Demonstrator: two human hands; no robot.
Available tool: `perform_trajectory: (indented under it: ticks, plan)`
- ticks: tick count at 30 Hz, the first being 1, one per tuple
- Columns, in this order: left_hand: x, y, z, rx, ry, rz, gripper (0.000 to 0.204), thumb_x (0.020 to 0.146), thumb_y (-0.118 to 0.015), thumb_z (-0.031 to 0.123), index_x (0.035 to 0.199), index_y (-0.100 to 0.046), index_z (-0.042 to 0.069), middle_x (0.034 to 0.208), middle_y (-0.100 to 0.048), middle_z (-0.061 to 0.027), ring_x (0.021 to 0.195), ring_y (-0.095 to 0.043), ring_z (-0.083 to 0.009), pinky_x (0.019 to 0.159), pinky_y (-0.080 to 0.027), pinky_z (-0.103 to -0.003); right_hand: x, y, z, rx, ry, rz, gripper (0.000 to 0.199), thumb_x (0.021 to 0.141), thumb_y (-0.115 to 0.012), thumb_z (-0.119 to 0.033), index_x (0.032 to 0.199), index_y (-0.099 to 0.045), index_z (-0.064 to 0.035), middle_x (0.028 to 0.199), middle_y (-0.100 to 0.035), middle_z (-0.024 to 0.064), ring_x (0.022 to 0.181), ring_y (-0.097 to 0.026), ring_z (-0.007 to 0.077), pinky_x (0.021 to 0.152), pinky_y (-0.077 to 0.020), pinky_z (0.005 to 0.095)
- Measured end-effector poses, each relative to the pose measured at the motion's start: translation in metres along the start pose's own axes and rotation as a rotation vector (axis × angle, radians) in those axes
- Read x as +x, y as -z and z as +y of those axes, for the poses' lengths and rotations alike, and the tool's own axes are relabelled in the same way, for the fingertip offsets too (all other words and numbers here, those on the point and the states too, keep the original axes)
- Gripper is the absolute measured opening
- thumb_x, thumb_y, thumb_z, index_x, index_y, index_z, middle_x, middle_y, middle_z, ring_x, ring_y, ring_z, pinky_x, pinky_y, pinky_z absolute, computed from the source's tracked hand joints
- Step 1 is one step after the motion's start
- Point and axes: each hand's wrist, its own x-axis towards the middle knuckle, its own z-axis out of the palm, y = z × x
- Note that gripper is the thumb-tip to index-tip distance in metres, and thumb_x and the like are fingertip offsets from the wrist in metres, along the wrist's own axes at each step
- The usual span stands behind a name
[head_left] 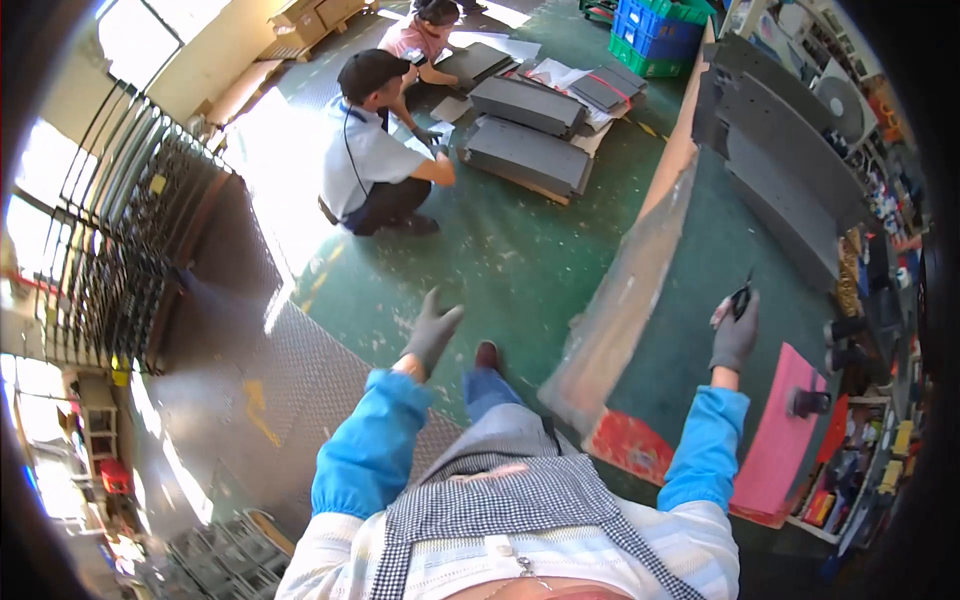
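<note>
Your gloved hands are raised, right gripping a small dark tool
Your right hand (735,335) closes around the dark tool (741,298) above the green-topped workbench (700,330); your left hand (432,330) hangs open and empty over bare green floor (500,260), well apart from the crouching co-worker (375,160)
</note>
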Motion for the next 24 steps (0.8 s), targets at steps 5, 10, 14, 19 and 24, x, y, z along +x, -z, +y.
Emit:
perform_trajectory:
  ticks: [5,10,14,19,24]
  plan:
    - [0.158,0.007,0.157,0.305,-0.259,-0.207,0.063,0.091,-0.062,0.027,0.145,-0.040,0.003,0.124,-0.064,-0.0145,0.109,-0.060,-0.0217,0.090,-0.047,-0.031,0.053,-0.100,0.014,-0.819,0.108,0.115,0.048,0.094,-0.058,-0.021,0.140,-0.045,-0.0132,0.108,-0.062,0.0205,0.091,-0.064,0.0371,0.074,-0.0519,0.0463]
    - [0.223,0.036,0.139,0.425,-0.277,0.020,0.050,0.092,-0.058,0.031,0.131,-0.056,0.000,0.126,-0.063,-0.0189,0.120,-0.058,-0.0303,0.101,-0.044,-0.036,0.038,-0.114,0.015,-0.965,-0.047,0.171,0.049,0.094,-0.057,-0.033,0.138,-0.048,-0.0154,0.119,-0.060,0.0212,0.102,-0.061,0.0408,0.084,-0.0496,0.0497]
    - [0.226,0.113,-0.051,0.475,0.111,-0.030,0.049,0.089,-0.057,0.033,0.126,-0.060,0.001,0.120,-0.064,-0.0242,0.112,-0.062,-0.0364,0.095,-0.048,-0.040,0.043,-0.126,0.002,-1.112,-0.064,0.192,0.045,0.094,-0.058,-0.033,0.134,-0.053,-0.0148,0.122,-0.060,0.0200,0.104,-0.060,0.0400,0.085,-0.0484,0.0504]
    - [0.196,0.273,-0.241,0.601,0.484,0.072,0.036,0.092,-0.058,0.035,0.118,-0.065,0.010,0.102,-0.071,-0.0159,0.092,-0.069,-0.0283,0.077,-0.054,-0.044,0.063,-0.155,0.001,-1.044,-0.155,0.229,0.039,0.093,-0.059,-0.032,0.127,-0.060,-0.0134,0.124,-0.060,0.0171,0.107,-0.059,0.0387,0.091,-0.0466,0.0484]
    - [0.308,0.242,-0.145,0.919,0.624,-0.099,0.031,0.083,-0.065,0.028,0.111,-0.071,0.014,0.106,-0.070,-0.0165,0.095,-0.069,-0.0338,0.083,-0.055,-0.043,0.110,-0.159,0.002,-1.100,-0.250,0.399,0.038,0.092,-0.060,-0.029,0.126,-0.061,-0.0131,0.123,-0.062,0.0167,0.108,-0.059,0.0378,0.093,-0.0455,0.0480]
